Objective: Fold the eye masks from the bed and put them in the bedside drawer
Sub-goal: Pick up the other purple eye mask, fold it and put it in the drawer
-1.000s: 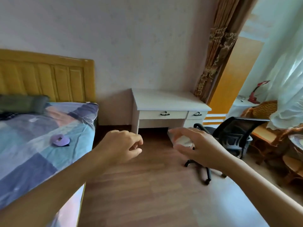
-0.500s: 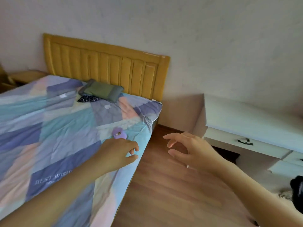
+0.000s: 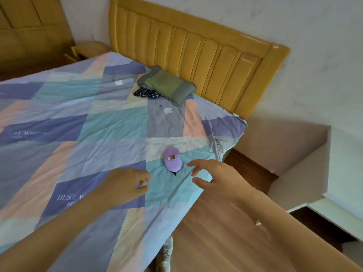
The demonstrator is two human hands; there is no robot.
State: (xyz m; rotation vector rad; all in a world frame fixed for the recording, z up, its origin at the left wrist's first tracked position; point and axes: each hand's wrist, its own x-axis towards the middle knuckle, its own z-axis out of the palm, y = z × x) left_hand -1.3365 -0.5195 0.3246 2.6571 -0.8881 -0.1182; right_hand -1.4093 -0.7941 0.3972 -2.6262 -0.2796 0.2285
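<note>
Near frame centre, the purple eye mask [image 3: 172,159] now lies between both hands; left hand [image 3: 125,185] loosely curled, empty, right hand [image 3: 218,178] spread wide, closer than before.

A patchwork quilt [image 3: 110,122] in pale blue, teal, lilac, pink and cream blocks, with white lettering and a small white rabbit print. On it lies a lilac mask [image 3: 172,159] with a small brown and white motif. An olive-green and grey pillow [image 3: 167,85] rests over a navy checked cloth [image 3: 146,93]. The headboard [image 3: 196,50] is mustard yellow, the floor [image 3: 212,238] reddish-brown wood.
</note>
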